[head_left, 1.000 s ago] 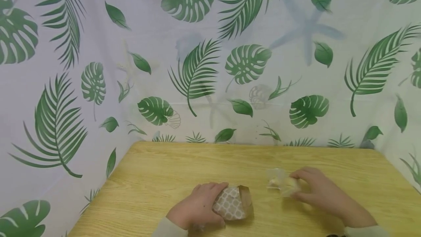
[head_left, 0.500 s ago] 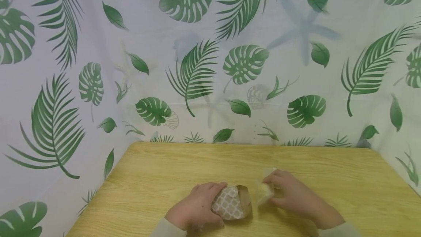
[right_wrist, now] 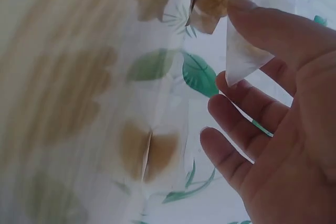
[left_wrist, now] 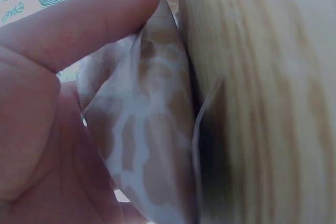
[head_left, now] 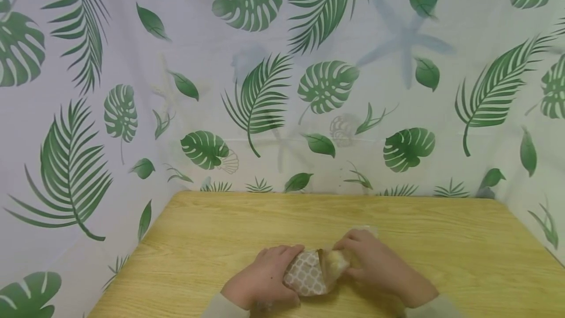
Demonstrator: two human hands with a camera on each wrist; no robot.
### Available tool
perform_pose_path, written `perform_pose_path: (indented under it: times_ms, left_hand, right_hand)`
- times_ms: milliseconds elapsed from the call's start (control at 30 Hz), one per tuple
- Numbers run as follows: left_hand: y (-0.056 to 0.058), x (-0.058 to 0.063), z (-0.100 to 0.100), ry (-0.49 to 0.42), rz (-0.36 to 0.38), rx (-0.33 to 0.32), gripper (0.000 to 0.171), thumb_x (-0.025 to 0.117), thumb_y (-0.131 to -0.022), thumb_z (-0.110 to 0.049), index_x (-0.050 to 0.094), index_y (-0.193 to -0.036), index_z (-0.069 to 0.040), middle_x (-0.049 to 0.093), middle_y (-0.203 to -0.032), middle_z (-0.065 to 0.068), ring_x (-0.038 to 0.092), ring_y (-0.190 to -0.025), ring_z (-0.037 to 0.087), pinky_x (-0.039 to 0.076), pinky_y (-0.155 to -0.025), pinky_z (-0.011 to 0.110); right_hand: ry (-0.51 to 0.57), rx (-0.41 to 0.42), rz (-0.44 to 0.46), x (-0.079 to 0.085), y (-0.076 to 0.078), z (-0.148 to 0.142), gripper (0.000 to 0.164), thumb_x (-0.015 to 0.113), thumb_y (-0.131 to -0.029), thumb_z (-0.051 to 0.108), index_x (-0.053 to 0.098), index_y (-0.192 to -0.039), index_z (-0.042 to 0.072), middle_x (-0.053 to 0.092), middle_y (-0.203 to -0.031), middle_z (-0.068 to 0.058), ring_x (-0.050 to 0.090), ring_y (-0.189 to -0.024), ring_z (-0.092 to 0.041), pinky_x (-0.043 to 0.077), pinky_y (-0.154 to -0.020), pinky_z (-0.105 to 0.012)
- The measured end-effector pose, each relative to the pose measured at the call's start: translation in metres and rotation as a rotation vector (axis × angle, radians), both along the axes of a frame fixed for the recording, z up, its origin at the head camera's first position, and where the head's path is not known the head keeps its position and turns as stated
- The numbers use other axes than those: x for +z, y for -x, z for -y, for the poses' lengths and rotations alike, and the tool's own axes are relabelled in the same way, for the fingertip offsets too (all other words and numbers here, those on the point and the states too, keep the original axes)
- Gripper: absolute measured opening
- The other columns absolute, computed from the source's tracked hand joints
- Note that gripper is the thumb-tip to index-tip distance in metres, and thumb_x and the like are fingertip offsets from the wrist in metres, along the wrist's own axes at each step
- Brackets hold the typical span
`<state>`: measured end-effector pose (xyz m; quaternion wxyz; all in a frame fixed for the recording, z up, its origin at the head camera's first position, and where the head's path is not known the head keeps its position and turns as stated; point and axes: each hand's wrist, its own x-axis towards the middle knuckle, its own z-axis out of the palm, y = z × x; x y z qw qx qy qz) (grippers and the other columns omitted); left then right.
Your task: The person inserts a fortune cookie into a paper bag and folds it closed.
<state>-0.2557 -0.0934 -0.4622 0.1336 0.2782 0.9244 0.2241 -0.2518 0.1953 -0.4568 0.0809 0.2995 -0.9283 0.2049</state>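
Note:
A brown paper bag (head_left: 304, 274) with a white lattice pattern lies on its side on the table, its mouth facing right. My left hand (head_left: 265, 276) grips it from the left, thumb and fingers around its body; the left wrist view has the thumb (left_wrist: 105, 19) pressed on the creased paper. At the bag's mouth, my right hand (head_left: 381, 264) pinches a clear plastic packet (head_left: 337, 261) with something pale yellow inside. The right wrist view shows the packet (right_wrist: 247, 51) between thumb and fingers, beside the bag's edge (right_wrist: 207, 9). What the yellow content is, I cannot tell.
The wooden table (head_left: 212, 229) reaches back to a white wall cloth (head_left: 282, 28) printed with green leaves. Some clear, shiny material (head_left: 265, 304) shows beneath the left wrist, mostly hidden.
My right hand has moved left with the plastic packet, from the table's right side to the bag's mouth. The left hand and bag have stayed in place.

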Motion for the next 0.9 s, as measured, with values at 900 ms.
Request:
perform_pose_path:
  times_ms: [900]
  left_hand:
    - [-0.005, 0.003, -0.002, 0.023, -0.015, -0.022, 0.101, 0.09, -0.069, -0.037, 0.038, -0.155, -0.028, 0.047, -0.145, -0.009, 0.042, -0.135, 0.017, 0.028, -0.116, 0.051]
  right_hand:
    - [0.037, 0.013, 0.265, -0.003, 0.003, -0.005, 0.052, 0.081, -0.084, 0.036, 0.066, -0.129, 0.014, 0.055, -0.119, 0.005, 0.055, -0.087, -0.009, 0.053, -0.075, -0.031]
